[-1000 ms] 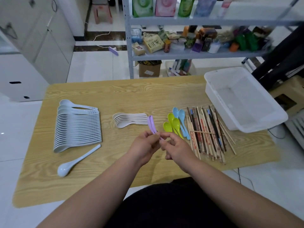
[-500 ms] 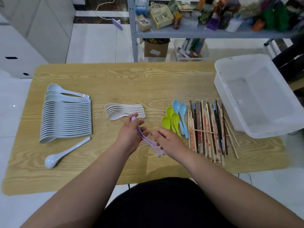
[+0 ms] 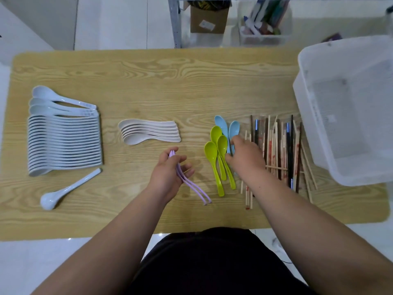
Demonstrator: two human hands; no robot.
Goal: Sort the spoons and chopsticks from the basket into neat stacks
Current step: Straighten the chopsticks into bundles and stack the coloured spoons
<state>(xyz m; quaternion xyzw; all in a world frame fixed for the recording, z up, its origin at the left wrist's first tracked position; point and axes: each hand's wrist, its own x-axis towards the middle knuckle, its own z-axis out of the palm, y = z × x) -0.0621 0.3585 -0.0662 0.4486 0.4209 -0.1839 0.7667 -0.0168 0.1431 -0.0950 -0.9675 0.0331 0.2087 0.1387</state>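
Left hand (image 3: 169,174), above the desk's (image 3: 191,81) front edge, curls its fingers round two purple spoons (image 3: 196,191), probably to keep them nested, while right hand (image 3: 244,159) pinches blue spoons (image 3: 234,128) between green spoons (image 3: 217,145) and chopsticks (image 3: 285,150), the basket (image 3: 314,133) emptied at the right edge.

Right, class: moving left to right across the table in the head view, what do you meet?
pale blue spoon stack → cream spoon stack → purple spoons held by the left hand → green spoons → chopsticks → plastic basket
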